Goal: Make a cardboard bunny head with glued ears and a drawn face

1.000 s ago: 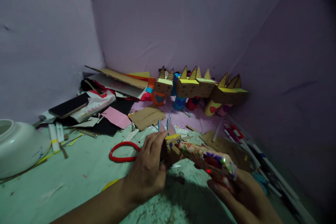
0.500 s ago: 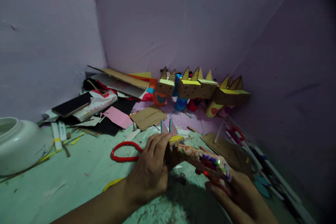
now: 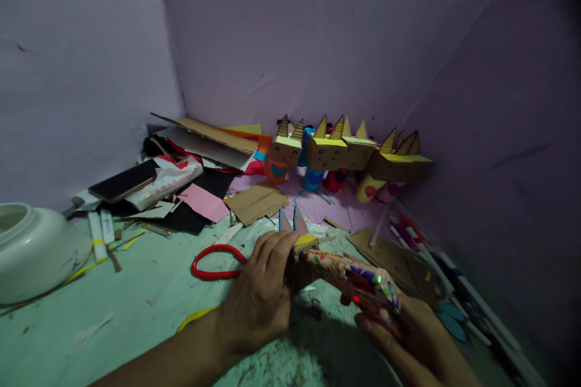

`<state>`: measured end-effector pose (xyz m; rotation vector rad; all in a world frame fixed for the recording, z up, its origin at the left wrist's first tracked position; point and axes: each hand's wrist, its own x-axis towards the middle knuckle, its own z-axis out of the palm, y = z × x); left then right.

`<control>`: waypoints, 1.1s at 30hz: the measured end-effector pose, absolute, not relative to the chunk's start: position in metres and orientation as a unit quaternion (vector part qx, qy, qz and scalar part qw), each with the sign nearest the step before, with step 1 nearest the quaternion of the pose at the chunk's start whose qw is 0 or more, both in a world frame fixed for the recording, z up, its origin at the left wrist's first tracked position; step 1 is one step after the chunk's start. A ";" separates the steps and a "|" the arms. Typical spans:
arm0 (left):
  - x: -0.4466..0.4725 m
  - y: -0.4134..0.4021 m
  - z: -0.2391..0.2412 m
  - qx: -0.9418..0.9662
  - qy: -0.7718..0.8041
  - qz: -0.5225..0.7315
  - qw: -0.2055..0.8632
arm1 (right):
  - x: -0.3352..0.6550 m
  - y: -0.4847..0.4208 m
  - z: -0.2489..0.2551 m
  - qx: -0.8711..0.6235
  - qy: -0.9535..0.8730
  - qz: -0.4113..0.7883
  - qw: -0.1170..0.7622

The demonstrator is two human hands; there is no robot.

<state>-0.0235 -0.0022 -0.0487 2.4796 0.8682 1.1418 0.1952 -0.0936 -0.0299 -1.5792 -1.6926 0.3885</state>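
My left hand [image 3: 261, 293] is closed around a small cardboard animal head [image 3: 305, 243] with a yellow top. Two pointed pink ears [image 3: 292, 219] edged in blue rise beside my fingertips. In my right hand [image 3: 411, 338] I grip a glue gun [image 3: 356, 275] with a flowery, colourful body and a lit red light. Its front end meets or overlaps the side of the cardboard head; I cannot tell whether they touch. Most of the head's lower part is hidden by my left hand. Red-handled scissors [image 3: 216, 262] lie left of that hand, their blades mostly covered.
Several finished cardboard animal heads on coloured tubes [image 3: 327, 154] stand along the back wall. Cardboard and paper sheets [image 3: 213, 139] and a phone [image 3: 122, 181] lie at back left. A white pot [image 3: 40, 254] stands far left, and markers [image 3: 411, 230] lie along the right wall.
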 end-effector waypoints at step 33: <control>-0.024 -0.003 -0.050 0.858 0.311 0.387 0.132 | 0.194 -0.094 -0.030 -0.628 -0.645 0.150 0.409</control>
